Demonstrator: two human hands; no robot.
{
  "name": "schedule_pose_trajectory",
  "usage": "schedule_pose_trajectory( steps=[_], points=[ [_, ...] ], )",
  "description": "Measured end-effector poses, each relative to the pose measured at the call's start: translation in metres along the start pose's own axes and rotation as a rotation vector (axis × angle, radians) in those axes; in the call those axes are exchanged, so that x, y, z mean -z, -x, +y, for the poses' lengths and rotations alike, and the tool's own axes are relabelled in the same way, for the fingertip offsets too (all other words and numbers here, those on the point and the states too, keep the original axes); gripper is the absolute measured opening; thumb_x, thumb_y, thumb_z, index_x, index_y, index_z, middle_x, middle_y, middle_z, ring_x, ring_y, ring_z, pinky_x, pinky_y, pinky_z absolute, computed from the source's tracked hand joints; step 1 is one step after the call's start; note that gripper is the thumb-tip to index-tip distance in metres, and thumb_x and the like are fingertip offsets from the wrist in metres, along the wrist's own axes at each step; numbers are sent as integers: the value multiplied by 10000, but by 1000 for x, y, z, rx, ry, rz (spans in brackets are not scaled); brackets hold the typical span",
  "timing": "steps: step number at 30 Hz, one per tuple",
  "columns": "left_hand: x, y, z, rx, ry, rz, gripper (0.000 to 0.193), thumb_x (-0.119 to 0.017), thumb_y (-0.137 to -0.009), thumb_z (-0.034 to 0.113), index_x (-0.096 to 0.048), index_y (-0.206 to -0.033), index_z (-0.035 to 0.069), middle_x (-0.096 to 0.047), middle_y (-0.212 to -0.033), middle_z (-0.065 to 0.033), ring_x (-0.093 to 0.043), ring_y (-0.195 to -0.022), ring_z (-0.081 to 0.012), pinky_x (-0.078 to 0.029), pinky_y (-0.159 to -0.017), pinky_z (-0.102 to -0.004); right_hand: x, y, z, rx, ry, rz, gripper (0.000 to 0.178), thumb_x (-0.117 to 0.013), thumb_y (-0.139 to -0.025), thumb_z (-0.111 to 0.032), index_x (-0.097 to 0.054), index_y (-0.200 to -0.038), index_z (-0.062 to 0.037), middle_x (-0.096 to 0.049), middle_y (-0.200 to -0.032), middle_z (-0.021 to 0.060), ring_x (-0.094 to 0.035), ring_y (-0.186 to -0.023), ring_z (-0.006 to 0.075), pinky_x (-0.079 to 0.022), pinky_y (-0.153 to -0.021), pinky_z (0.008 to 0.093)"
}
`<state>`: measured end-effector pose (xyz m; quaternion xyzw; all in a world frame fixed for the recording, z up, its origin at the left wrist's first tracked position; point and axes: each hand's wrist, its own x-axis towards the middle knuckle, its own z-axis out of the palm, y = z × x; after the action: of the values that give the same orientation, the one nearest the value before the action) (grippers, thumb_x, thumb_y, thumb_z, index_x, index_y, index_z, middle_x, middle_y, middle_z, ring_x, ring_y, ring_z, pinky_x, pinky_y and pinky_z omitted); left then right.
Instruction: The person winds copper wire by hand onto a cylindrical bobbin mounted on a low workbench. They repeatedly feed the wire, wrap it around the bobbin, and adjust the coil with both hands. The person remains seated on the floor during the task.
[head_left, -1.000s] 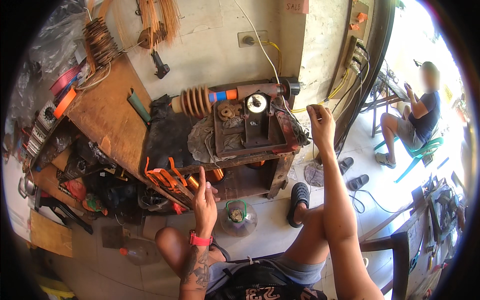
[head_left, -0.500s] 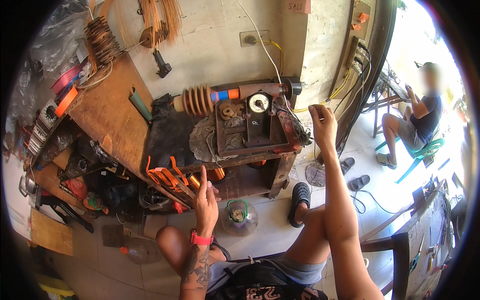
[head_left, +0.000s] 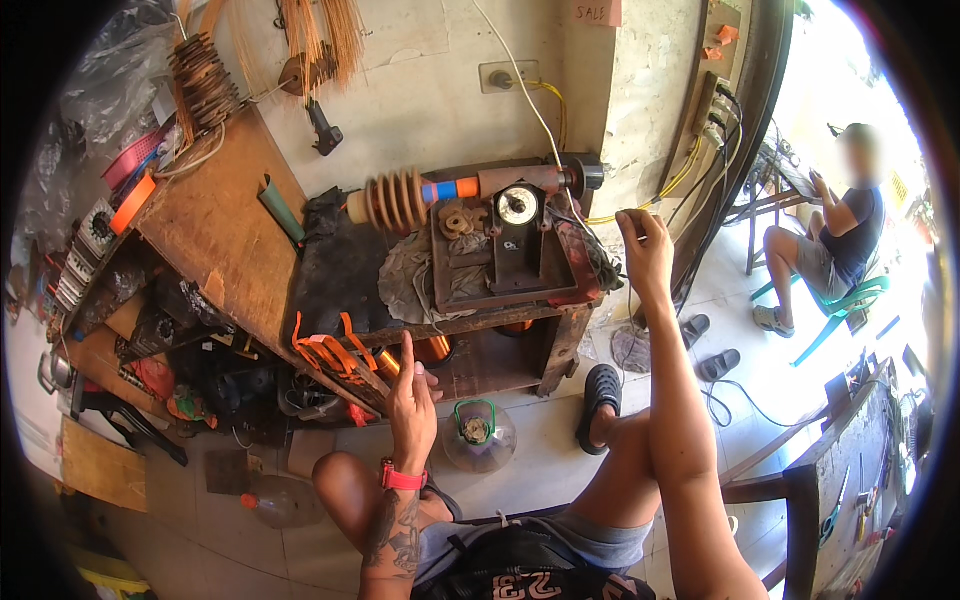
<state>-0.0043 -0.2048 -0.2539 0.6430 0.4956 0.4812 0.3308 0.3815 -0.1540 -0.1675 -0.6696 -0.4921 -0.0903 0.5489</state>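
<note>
My left hand [head_left: 410, 402], with a red watch on the wrist, is raised before the bench's front edge. Its index finger points up and the others bend inward; anything between them is too fine to see. To the right of the bench, my right hand [head_left: 647, 243] hangs in the air with fingertips drawn together, their contents unclear. Neither hand touches the winding machine [head_left: 520, 180], which has a round white dial [head_left: 517, 205], a blue and orange sleeve [head_left: 450, 190] and a ridged brown coil former [head_left: 395, 200] on its shaft.
Below the bench [head_left: 470, 322] sit copper wire spools [head_left: 433, 348]. A clear round jug [head_left: 480, 450] with a green handle stands between my legs. Orange strips [head_left: 335, 355] hang at the bench's left. A seated person [head_left: 840, 220] is at far right, near a side table [head_left: 850, 480] with tools.
The dial's face and centre markings look different, as if turned. Both my hands keep the same places and poses.
</note>
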Motion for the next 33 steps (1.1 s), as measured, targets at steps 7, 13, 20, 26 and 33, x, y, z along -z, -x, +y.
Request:
schedule_pose_trajectory(
  steps=[7, 13, 20, 26, 33],
  points=[
    [1, 0, -1, 5, 1, 3, 534, -451, -1149, 146, -365, -1664, 257, -581, -816, -24, -603, -755, -98, -596, -669, -290, 1, 0, -1, 1, 5, -1, 290, -725, -1011, -296, -766, -1078, -18, -718, -954, 154, -710, -850, 290, -532, -777, 387],
    [1, 1, -2, -8, 2, 5, 535, -450, -1149, 137, -371, -1663, 263, -574, -800, -21, -585, -730, -93, -584, -646, -295, 2, 0, -1, -15, 6, -10, 296, -727, -1007, -311, -776, -1076, -28, -702, -947, 144, -700, -865, 282, -529, -798, 400],
    [0, 0, -3, 9, 31, 19, 528, -449, -1151, 144, -375, -1660, 261, -598, -808, -24, -608, -740, -90, -590, -658, -285, 1, -1, 1, -9, 13, -7, 308, -729, -1009, -316, -765, -1083, -19, -715, -939, 139, -704, -838, 263, -530, -774, 372],
    [-2, 0, -3, -13, 17, 20, 524, -449, -1153, 156, -371, -1660, 262, -616, -823, -23, -616, -728, -86, -598, -667, -289, 1, 0, -1, -26, -4, -17, 294, -724, -1010, -314, -774, -1075, -32, -700, -939, 134, -699, -860, 268, -527, -797, 389],
    [0, 1, -2, 12, -3, 6, 523, -445, -1154, 164, -367, -1662, 262, -601, -805, -30, -609, -704, -98, -602, -656, -296, 3, 0, -4, -27, 12, -26, 297, -723, -1011, -311, -773, -1070, -25, -702, -940, 138, -700, -862, 271, -528, -796, 391]
  ],
)
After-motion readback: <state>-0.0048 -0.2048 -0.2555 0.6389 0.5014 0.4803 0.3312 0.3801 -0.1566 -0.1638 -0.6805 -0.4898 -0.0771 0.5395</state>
